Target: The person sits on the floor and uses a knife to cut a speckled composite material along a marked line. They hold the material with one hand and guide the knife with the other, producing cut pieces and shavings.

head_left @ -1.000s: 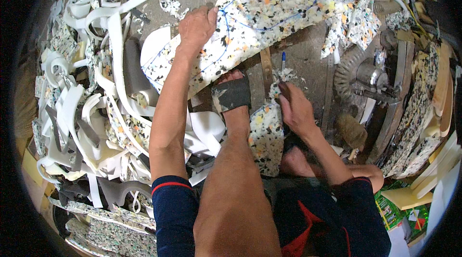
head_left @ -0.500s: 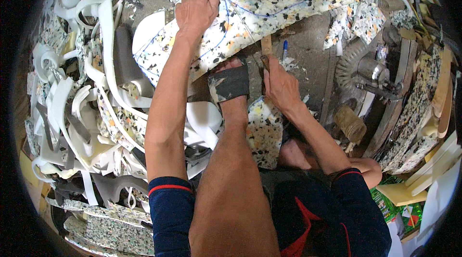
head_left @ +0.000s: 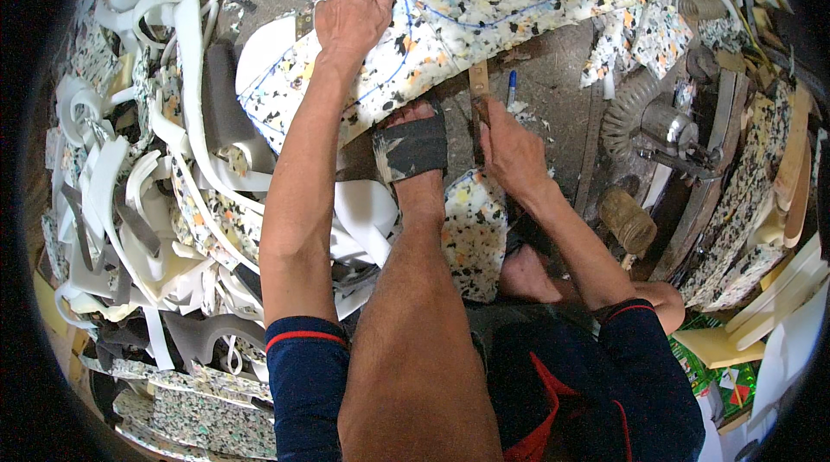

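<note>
A long foam sheet [head_left: 501, 4], white with black and orange flecks and blue pen outlines, lies across the top of the view. My left hand [head_left: 354, 17] presses on its left part, fingers bent over the far edge. Below the sheet's near edge, my right hand [head_left: 514, 146] is closed around a slim tool that looks like a knife; fingers hide most of it. A thin line crosses the foam above this hand; I cannot tell blade from cut. My sandalled left foot [head_left: 411, 146] rests against the sheet's near edge. A wooden strip [head_left: 479, 77] shows just beyond my right hand.
White and grey foam offcuts [head_left: 190, 73] pile up on the left. A blue pen [head_left: 512, 86] lies on the floor. At right are a metal machine with a ribbed hose [head_left: 618, 121], a wooden block [head_left: 628, 220] and stacked foam. A flecked foam piece [head_left: 474, 246] lies between my legs.
My right hand has shifted slightly right and toward me. The thin bright line over the foam looks fainter. My left hand and the foam sheet have hardly moved.
</note>
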Tool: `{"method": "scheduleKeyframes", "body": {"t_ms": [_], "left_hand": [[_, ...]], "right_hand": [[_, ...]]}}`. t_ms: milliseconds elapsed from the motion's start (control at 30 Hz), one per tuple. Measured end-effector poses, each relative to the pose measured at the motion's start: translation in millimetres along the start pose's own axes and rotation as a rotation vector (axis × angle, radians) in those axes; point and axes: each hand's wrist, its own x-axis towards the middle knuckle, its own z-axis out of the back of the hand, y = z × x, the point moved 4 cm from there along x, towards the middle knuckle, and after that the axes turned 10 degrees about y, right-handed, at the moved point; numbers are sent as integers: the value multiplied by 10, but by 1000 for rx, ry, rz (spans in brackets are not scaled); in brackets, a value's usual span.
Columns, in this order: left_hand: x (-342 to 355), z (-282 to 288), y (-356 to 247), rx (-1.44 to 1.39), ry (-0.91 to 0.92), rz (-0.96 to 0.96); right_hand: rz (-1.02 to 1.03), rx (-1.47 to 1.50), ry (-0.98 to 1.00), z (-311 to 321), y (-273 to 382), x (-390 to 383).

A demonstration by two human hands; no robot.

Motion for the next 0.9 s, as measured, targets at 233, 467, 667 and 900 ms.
{"method": "scheduleKeyframes", "body": {"t_ms": [233,467,667,900], "left_hand": [[-10,48,-28,8,-3,-81],[9,41,-51,46,-3,-61],[-9,42,-64,66,28,28],[-19,71,-56,12,11,-6]], "right_hand": [[76,-14,-49,66,51,72],[88,-52,-115,207,324,685],[-16,-34,-34,43,141,364],[6,-21,-54,88,218,440]]}}
